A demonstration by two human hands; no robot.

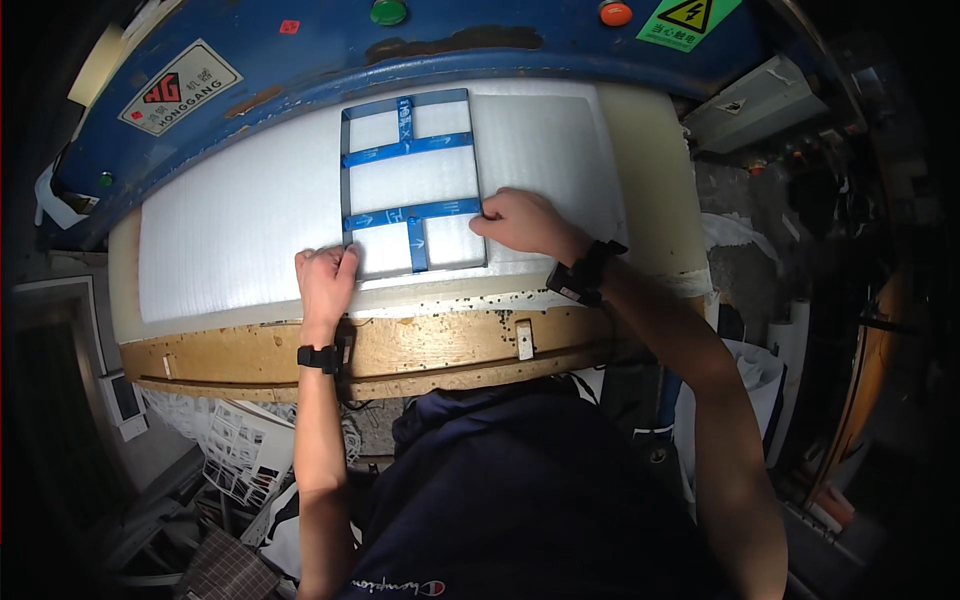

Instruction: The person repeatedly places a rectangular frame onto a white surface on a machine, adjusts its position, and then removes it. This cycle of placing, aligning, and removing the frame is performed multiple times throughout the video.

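A rectangular metal cutting die point(410, 212), crossed by blue strips with white marks, lies flat on a white foam sheet point(230, 220). My left hand point(326, 285) is closed at its near left corner, thumb against the rim. Farther up the opposite side, my right hand point(520, 222) pinches the right rim near the lower blue strip. Through the die's openings the white sheet shows. Both hands wear dark wrist straps. The fingertips of both hands are partly hidden by the fingers and the rim.
A blue machine body point(330, 60) with a green button point(388, 11) and a red button point(615, 13) spans the far side. A wooden front edge point(430, 345) runs before me. White bags point(750, 390) stand at the lower right, and scrap material point(240, 450) lies at the lower left.
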